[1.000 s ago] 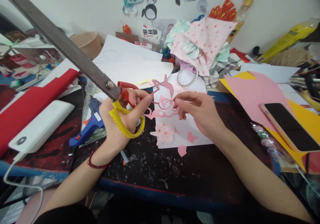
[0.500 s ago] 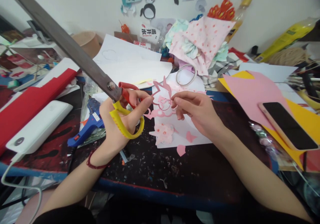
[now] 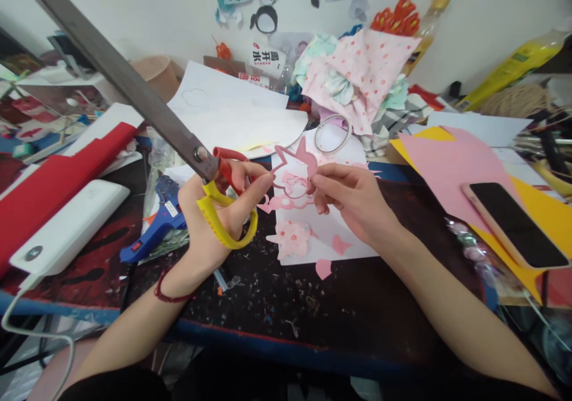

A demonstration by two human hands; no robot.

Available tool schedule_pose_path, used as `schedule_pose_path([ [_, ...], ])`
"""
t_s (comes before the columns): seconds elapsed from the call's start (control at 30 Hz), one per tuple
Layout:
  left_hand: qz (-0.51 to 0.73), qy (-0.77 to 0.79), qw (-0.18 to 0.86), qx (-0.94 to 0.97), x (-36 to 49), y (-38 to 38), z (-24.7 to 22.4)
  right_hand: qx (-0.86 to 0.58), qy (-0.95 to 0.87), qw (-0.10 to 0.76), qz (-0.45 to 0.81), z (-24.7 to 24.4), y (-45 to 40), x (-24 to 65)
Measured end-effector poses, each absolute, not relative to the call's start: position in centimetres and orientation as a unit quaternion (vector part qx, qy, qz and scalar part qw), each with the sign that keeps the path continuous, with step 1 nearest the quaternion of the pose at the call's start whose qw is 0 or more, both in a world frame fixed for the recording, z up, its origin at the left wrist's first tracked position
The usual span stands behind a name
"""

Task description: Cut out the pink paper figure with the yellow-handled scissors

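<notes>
Our left hand (image 3: 203, 216), carrying steel scissors (image 3: 134, 96) with one red and one yellow handle, pinches one edge of a thin, pointed pink paper cutout (image 3: 309, 158); our right hand (image 3: 357, 195) pinches the opposite edge. We hold it above a white paper sheet (image 3: 328, 228), a blue plastic glue gun (image 3: 154, 228) lying nearby.

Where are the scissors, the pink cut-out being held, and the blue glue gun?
Scissors (image 3: 147, 98): head view, on the metal blade.
Pink cut-out (image 3: 308, 158): head view, on its wide section below the right spike.
Blue glue gun (image 3: 161, 227): head view, on the blue body.
</notes>
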State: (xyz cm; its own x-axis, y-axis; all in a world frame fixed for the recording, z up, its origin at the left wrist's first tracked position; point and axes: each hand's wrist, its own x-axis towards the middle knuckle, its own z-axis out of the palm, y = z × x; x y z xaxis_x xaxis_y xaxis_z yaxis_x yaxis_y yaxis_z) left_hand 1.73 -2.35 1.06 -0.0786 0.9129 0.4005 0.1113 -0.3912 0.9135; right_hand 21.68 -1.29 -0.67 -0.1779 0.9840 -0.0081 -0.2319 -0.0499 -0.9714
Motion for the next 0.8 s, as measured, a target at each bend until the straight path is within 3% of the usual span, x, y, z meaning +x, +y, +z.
schedule_pose_path([
  [0.8, 0.596, 0.424, 0.337, 0.593, 1.81, -2.24, 0.97, -0.406, -0.453, 0.501, 0.616, -0.79, -1.09, 21.73],
])
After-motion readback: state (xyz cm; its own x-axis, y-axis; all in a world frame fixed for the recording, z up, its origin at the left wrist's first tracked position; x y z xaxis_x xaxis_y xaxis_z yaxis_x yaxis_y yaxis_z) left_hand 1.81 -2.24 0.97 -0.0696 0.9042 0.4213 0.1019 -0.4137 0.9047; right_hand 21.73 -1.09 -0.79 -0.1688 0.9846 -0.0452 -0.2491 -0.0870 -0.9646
